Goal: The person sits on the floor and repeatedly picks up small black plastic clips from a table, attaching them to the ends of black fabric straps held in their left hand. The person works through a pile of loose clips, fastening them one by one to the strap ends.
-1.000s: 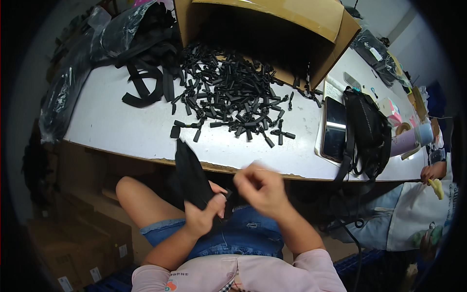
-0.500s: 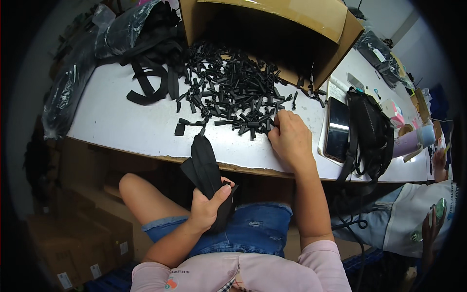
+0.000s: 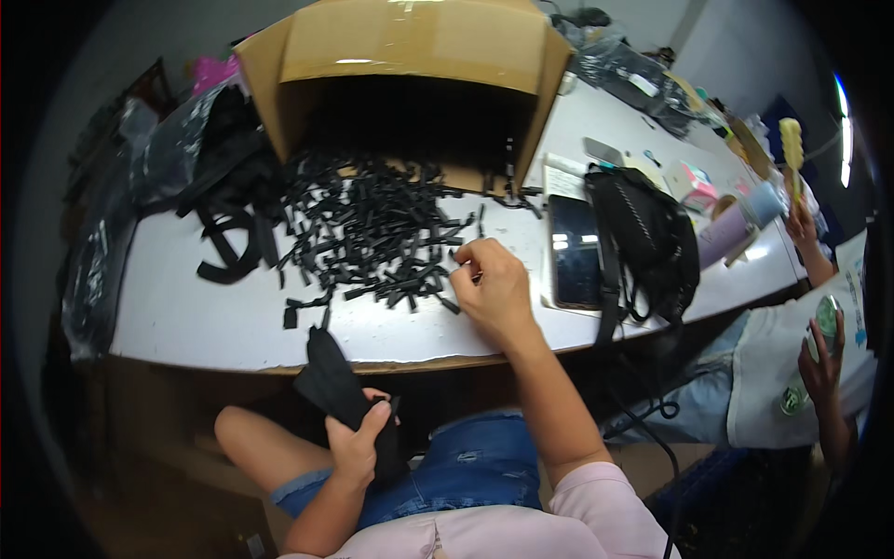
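My left hand (image 3: 358, 443) is closed around a folded bundle of black fabric strips (image 3: 333, 375), held low in front of the table edge above my lap. The bundle's upper end points at the table, close to a few small black pieces at the near left of a pile. My right hand (image 3: 494, 289) rests at the right side of that pile of small black tag-like pulls (image 3: 372, 219), with thumb and fingers curled together. A dark bit shows by its fingertips, but I cannot tell whether it is gripped.
An open cardboard box (image 3: 410, 42) stands behind the pile. Black strips (image 3: 228, 252) and plastic-wrapped bundles (image 3: 98, 270) lie left. A phone (image 3: 573, 252), black bag (image 3: 647, 247) and purple bottle (image 3: 731, 233) sit right. Another person's hand (image 3: 801, 224) raises a yellow object (image 3: 792, 149).
The view has shifted, so the table and pile appear farther left and lower. My right hand's fingers are more curled at the pile. The other person's hand with the yellow object is higher.
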`<state>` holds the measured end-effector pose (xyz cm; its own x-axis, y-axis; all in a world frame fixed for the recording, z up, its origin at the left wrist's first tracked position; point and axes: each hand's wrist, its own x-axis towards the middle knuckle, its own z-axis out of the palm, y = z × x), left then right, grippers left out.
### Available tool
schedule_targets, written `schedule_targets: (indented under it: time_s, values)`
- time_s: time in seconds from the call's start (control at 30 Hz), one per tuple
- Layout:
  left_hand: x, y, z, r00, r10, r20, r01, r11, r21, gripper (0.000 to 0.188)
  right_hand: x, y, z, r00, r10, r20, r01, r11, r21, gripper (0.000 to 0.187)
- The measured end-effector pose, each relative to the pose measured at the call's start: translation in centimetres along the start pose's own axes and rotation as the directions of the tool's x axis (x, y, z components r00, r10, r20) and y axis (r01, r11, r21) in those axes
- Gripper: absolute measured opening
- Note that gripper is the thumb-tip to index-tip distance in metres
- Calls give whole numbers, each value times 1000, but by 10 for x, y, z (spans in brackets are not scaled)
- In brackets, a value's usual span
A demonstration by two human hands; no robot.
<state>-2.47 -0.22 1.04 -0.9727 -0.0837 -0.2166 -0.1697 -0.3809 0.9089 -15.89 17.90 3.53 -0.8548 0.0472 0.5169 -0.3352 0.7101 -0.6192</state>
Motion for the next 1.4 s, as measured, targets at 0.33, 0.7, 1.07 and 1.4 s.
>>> schedule_targets:
  time_s: [0.33, 0.7, 1.07, 1.4]
  values:
    - [4, -12, 15, 986, 147, -73, -150, 988, -34, 15, -92, -49, -3, 940, -27, 339, -232, 678, 698, 11]
    - [1, -12, 9, 983, 182, 21, -183, 971, 152, 16, -96, -45, -9, 973, -226, 55, 159, 819, 552, 17]
    - [-2, -12, 17, 967, 245, -74, -241, 969, 55, 21, -113, -48, -3, 926, 77, 369, -334, 625, 706, 9]
    - [-4, -11, 11, 972, 231, -41, -227, 970, 85, 20, -118, -50, 4, 941, 60, 334, -293, 642, 709, 7]
